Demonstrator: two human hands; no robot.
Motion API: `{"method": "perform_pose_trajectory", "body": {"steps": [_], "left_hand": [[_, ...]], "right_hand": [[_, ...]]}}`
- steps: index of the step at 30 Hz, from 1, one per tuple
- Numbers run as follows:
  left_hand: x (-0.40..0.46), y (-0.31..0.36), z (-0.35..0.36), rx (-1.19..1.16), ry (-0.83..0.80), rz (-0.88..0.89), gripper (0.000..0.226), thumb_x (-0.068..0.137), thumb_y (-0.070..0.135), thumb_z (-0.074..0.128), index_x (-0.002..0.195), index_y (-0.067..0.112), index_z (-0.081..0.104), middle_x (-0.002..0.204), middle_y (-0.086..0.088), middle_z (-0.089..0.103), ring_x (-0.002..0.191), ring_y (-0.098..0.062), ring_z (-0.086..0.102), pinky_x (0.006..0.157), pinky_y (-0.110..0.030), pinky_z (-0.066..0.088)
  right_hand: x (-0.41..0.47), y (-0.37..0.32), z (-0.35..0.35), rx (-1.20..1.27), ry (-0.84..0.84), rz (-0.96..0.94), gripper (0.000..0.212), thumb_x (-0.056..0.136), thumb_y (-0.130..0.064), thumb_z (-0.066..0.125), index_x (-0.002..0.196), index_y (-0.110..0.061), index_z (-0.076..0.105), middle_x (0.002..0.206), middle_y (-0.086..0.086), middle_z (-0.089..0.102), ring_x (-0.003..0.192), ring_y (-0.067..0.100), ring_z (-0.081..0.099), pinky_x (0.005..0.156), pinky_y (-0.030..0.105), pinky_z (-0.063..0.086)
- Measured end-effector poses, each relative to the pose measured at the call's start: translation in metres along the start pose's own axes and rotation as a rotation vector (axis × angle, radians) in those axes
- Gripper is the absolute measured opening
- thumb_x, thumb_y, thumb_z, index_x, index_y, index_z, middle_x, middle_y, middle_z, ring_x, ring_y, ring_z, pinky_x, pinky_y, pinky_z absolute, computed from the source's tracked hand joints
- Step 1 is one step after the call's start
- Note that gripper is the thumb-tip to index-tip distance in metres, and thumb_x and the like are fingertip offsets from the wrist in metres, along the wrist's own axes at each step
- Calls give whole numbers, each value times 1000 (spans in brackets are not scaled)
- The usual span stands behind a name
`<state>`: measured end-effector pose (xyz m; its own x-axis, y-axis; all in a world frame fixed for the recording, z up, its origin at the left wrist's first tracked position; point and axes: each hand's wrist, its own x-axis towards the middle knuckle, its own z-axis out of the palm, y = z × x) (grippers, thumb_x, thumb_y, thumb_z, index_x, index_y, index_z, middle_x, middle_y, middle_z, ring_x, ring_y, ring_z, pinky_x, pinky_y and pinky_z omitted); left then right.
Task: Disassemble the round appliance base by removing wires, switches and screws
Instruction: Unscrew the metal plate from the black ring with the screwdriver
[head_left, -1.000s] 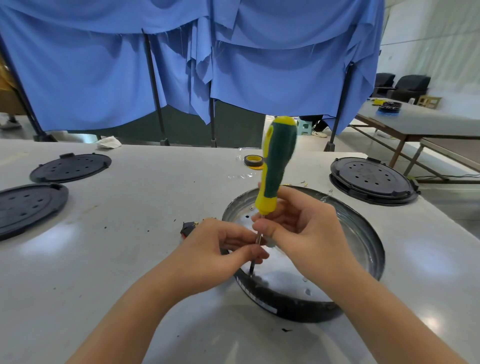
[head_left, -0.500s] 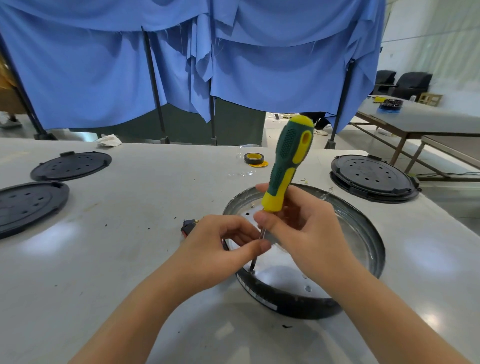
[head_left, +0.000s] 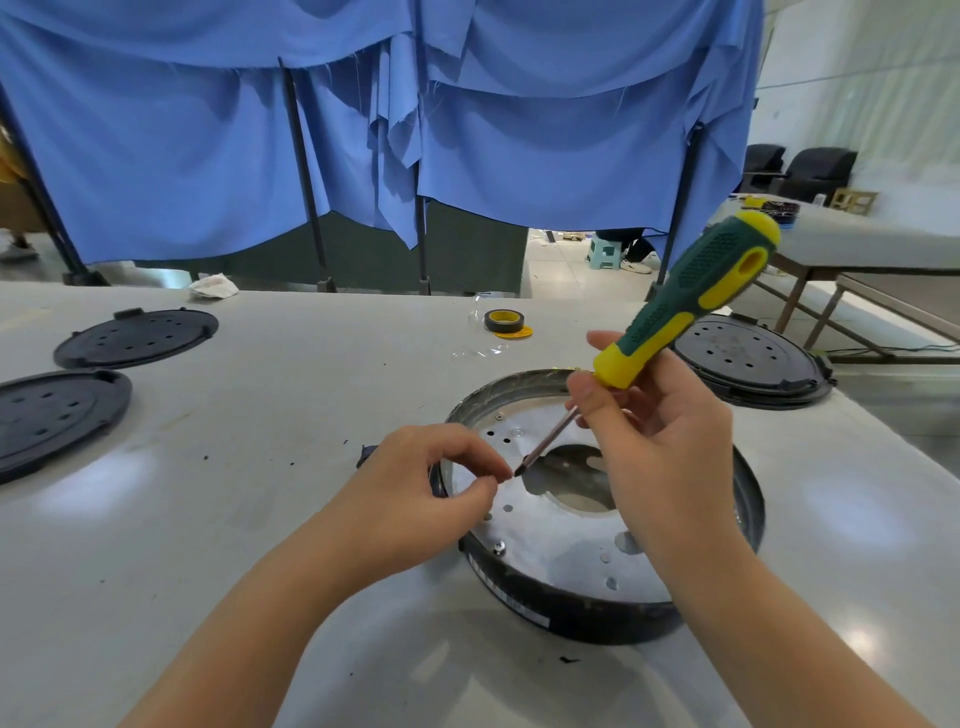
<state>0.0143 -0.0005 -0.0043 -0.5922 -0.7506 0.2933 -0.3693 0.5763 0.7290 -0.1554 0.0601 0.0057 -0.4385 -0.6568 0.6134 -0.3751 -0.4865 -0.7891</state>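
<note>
My right hand (head_left: 660, 447) grips the screwdriver (head_left: 685, 301) low on its yellow collar, shaft tilted down-left so the tip hangs just above the round base (head_left: 571, 618). My left hand (head_left: 415, 488) has thumb and forefinger pinched together right at the tip (probably on a small screw, too tiny to confirm).

The base sits on the grey table (head_left: 260, 467) straight under both hands. It is a shallow ring with a black outer wall and a shiny perforated metal plate inside, with a large cut-out in the middle. One screw head (head_left: 498, 546) shows near the front-left rim.

Handling guess: base looks rigid and fairly light, and would likely slide on the smooth table, so steady it by the black rim, not the thin plate edge. Screws are small and slippery, easy to drop.

The screwdriver handle is rubbery, textured green with yellow.

Left of the base lie two flat black vented covers (head_left: 137, 338). Behind it, a tape roll (head_left: 504, 321).
</note>
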Motion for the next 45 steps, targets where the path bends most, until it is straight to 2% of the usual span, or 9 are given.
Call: {"method": "perform_pose_trajectory", "body": {"steps": [4, 7, 13, 16, 19, 30, 38, 41, 45], "left_hand": [[10, 9, -9, 206, -232, -97, 2, 76, 38, 70, 78, 39, 71, 91, 23, 63, 88, 12, 55, 71, -11, 39], [20, 22, -13, 350, -408, -160, 12, 73, 44, 73, 80, 35, 73, 85, 19, 67, 78, 10, 58, 64, -14, 45], [39, 44, -6, 590, -607, -236, 21, 72, 41, 77, 80, 22, 72, 79, 8, 70, 66, -8, 62, 49, -19, 43], [45, 49, 0, 695, -665, -258, 30, 74, 40, 76, 88, 14, 71, 92, -1, 73, 82, -18, 68, 54, -22, 47], [50, 50, 4, 756, -707, -264, 26, 75, 38, 75, 76, 18, 59, 88, 1, 68, 84, -20, 66, 65, -29, 52], [52, 50, 9, 789, -675, -204, 36, 71, 36, 71, 59, 18, 42, 59, 2, 45, 51, -16, 44, 46, -24, 36], [51, 55, -15, 630, -571, -199, 21, 68, 38, 69, 70, 17, 70, 43, 12, 52, 36, -3, 45, 32, -9, 30], [47, 52, -34, 475, -497, -186, 15, 65, 39, 68, 68, 24, 70, 48, 16, 59, 40, 3, 49, 39, -13, 40], [34, 36, -56, 215, -408, -197, 15, 64, 35, 66, 72, 25, 73, 71, -5, 70, 60, -9, 60, 71, -41, 58]], "right_hand": [[2, 5, -2, -50, 54, 28, 20, 86, -24, 67, 98, -39, 61, 80, -8, 67, 77, 11, 66, 70, 20, 55], [2, 7, -1, -114, 29, 74, 18, 86, -25, 68, 90, -41, 59, 78, -9, 67, 76, 10, 66, 66, 16, 53], [0, 7, 1, -167, -41, 100, 18, 86, -23, 68, 84, -38, 58, 77, -4, 65, 75, 18, 65, 69, 32, 57], [0, 7, 1, -165, -56, 109, 18, 85, -22, 68, 82, -37, 57, 75, -3, 65, 73, 19, 64, 68, 33, 58], [-1, 9, 0, -157, -70, 127, 18, 86, -21, 68, 82, -36, 58, 73, -3, 63, 72, 22, 63, 69, 35, 58], [0, 11, 0, -166, -96, 154, 17, 85, -20, 69, 83, -34, 59, 67, -6, 61, 69, 19, 62, 69, 34, 58], [0, 11, 1, -174, -97, 163, 13, 85, -20, 69, 83, -30, 60, 66, -6, 60, 70, 21, 62, 70, 42, 58], [-1, 12, 1, -171, -91, 173, 10, 85, -21, 69, 84, -26, 61, 67, -2, 60, 70, 24, 62, 70, 45, 57], [0, 13, 1, -161, -102, 196, 8, 86, -22, 68, 85, -27, 62, 63, -11, 57, 70, 24, 60, 70, 46, 57]]}}
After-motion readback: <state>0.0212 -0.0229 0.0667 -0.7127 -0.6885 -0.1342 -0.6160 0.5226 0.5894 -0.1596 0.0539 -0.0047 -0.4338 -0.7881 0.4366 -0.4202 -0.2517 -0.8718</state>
